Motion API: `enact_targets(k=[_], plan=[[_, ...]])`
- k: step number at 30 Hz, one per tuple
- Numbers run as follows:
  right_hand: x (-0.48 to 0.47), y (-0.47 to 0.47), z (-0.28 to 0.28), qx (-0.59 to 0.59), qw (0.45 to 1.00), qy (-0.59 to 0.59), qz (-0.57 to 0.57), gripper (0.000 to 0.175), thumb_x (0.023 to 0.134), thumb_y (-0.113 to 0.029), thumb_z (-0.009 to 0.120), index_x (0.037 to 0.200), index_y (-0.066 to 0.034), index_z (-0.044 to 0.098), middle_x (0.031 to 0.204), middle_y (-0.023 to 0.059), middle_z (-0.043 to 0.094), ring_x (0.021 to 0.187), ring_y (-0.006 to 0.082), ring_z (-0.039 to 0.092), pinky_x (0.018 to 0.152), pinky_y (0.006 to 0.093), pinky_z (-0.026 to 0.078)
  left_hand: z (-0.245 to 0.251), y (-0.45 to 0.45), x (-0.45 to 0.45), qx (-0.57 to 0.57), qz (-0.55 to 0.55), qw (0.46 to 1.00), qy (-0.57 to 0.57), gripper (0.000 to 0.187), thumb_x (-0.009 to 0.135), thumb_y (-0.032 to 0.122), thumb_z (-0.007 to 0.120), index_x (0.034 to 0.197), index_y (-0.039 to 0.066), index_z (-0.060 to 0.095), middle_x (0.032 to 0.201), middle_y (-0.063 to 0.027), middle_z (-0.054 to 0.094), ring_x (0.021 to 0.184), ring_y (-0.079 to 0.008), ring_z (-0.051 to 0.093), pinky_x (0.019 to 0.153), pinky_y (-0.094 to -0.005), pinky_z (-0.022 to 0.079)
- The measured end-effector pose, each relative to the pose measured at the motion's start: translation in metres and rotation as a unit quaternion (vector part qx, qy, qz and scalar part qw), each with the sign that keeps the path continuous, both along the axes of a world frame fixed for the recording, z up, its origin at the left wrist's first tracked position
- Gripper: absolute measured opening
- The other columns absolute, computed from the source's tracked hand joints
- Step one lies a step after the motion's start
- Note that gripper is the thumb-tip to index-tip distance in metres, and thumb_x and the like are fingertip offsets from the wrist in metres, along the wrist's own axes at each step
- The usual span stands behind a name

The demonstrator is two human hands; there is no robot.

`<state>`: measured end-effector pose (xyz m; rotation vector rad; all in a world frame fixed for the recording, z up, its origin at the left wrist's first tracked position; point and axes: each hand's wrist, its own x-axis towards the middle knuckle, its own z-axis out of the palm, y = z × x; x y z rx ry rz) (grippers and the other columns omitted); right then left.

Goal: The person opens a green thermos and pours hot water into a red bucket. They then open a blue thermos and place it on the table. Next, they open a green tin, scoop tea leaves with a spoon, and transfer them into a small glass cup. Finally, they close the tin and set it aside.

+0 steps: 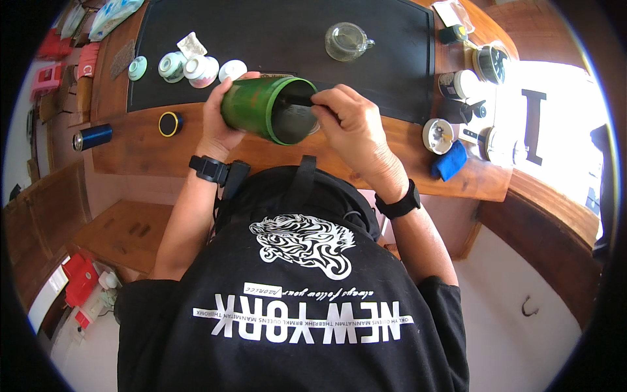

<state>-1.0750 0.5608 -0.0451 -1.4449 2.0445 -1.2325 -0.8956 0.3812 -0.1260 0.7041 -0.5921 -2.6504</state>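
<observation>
My left hand (219,117) grips a green cylindrical canister (250,109) around its side. The canister is tilted, with its open mouth facing right, and its inside looks dark grey. At the mouth, my right hand (350,115) pinches a dark, thin handle (298,100) between thumb and fingers. The handle's far end is inside the canister, so I cannot tell what tool it is. Behind the canister lie a white porcelain cup (233,70), a cup with a pink pattern (201,71) and a pale green cup (171,66).
A glass pitcher (347,41) stands on the black tea tray (289,29). Along the wooden table's right side are an ashtray (437,136) with cigarette butts, a blue cloth (449,160) and several jars. At left lie a blue cylinder (92,137) and a round black lid (170,124).
</observation>
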Motion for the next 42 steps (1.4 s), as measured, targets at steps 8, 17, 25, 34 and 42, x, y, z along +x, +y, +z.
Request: enact_targets(k=[8,17,25,34,42], plan=[[0.01,-0.001,0.012,-0.094,0.978,0.158,0.096,0.023,0.077,-0.004,0.067,0.099,-0.0015,0.065,0.085,0.0092,0.057,0.077,0.0284,0.065,0.067,0.0377,0.057,-0.015,-0.013,0.021,0.034,-0.014,0.998,0.053,0.056,0.102,0.041,0.047,0.136,-0.003,0.057,0.135,-0.0186,0.062,0.123,-0.0309,0.062,0.11,-0.0444,0.047],[0.014,-0.004,0.001,-0.057,0.982,0.145,0.104,0.013,0.076,-0.006,0.063,0.088,-0.0043,0.057,0.086,0.0103,0.053,0.08,0.0289,0.064,0.068,0.0398,0.056,-0.015,-0.004,-0.002,-0.025,0.004,1.0,0.018,0.055,0.103,0.042,0.046,0.135,-0.001,0.057,0.131,-0.0151,0.064,0.12,-0.0278,0.063,0.108,-0.043,0.048],[0.017,-0.009,-0.021,0.008,0.986,-0.161,-0.038,0.015,0.085,0.0,0.062,0.096,0.0073,0.071,0.082,0.0192,0.071,0.077,0.0333,0.071,0.068,0.0377,0.056,-0.014,0.004,-0.018,-0.115,0.032,0.99,-0.078,0.049,0.103,0.041,0.048,0.13,0.002,0.059,0.123,-0.0105,0.066,0.114,-0.0232,0.064,0.101,-0.0389,0.051],[-0.004,0.01,-0.026,0.061,0.927,-0.346,-0.133,0.018,0.092,-0.007,0.065,0.1,0.008,0.072,0.08,0.008,0.072,0.075,0.0123,0.065,0.069,0.0303,0.054,-0.009,0.009,-0.029,-0.082,0.007,0.996,-0.042,0.048,0.103,0.039,0.049,0.133,0.002,0.057,0.12,-0.0103,0.066,0.114,-0.0245,0.064,0.102,-0.0402,0.051],[-0.012,0.027,-0.01,0.058,0.921,-0.336,-0.185,0.018,0.09,-0.008,0.067,0.097,0.0067,0.073,0.075,0.0083,0.071,0.075,0.0121,0.065,0.069,0.0322,0.054,-0.026,0.01,-0.036,-0.104,-0.026,0.994,-0.02,0.053,0.104,0.04,0.043,0.138,0.0,0.053,0.135,-0.0188,0.061,0.123,-0.0313,0.061,0.11,-0.0454,0.046]])
